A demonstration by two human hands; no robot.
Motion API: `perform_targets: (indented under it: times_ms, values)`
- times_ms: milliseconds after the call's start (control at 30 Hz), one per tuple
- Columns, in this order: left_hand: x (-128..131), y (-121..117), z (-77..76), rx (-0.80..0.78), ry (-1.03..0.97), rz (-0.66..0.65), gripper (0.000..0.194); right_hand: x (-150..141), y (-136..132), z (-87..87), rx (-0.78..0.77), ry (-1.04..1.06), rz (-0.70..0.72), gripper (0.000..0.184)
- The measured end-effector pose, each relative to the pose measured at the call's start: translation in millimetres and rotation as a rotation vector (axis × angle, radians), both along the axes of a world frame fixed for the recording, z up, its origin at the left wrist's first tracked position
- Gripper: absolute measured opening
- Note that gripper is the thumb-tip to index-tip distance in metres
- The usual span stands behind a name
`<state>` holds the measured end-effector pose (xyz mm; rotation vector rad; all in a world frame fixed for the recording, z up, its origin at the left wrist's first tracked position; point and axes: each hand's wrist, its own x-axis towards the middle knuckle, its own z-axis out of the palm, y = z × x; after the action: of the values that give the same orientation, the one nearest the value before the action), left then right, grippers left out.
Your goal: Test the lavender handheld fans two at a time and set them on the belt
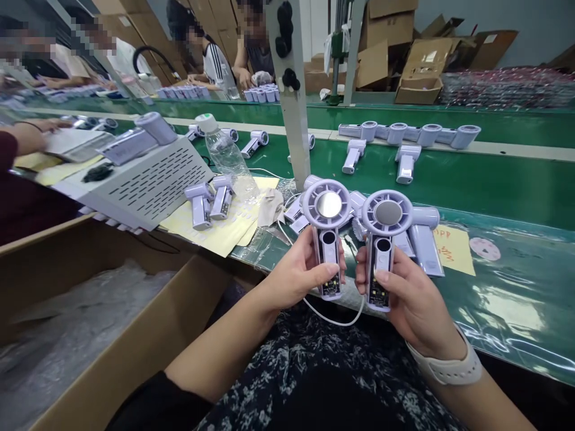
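Observation:
Two lavender handheld fans are held upright side by side over the bench's near edge, their round heads facing me. My left hand [305,269] is closed around the handle of the left handheld fan [330,260], its thumb on the front. Around the right handheld fan [381,263] my right hand [411,293] is wrapped, thumb likewise on the handle. Dark windows on both handles show small circuit parts. Behind them lie more fans, partly hidden, among them a lavender fan [426,242] at the right. A white cable [335,322] loops below the two handles.
Left of my hands, two fans [200,206] lie on yellow paper [233,233] beside a slotted metal box [157,179] and a plastic bottle [224,152]. An open carton [135,335] stands lower left. Several fans rest on the green conveyor [507,176]. A post [290,90] rises ahead; people sit beyond.

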<state>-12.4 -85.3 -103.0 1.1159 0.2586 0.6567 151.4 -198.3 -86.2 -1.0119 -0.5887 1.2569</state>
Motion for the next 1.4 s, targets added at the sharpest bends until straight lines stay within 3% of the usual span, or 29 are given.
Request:
perform_targets:
  times_ms: [300,600,933,1167,1400]
  values:
    - [-5,-5,3.5,-0.058,-0.069,-0.044,0.040,-5,-2,3.6,0.009,0.021,0.054,0.030]
    - [17,-2,-15.0,-0.296,-0.053,0.164,0.045,-1,-6,-15.7,-0.040,-0.041,-0.051,0.028]
    - [4,5,-11.8,-0.040,0.007,0.042,0.036,5,-4,-13.8,-0.024,-0.087,0.010,0.026]
    - [6,2,-9.0,-0.080,-0.025,0.065,0.040,2,-6,-6.0,-0.026,-0.079,-0.010,0.029]
    - [6,1,-6.9,-0.018,-0.025,0.082,0.040,6,-9,-5.1,-0.014,-0.132,-0.044,0.022]
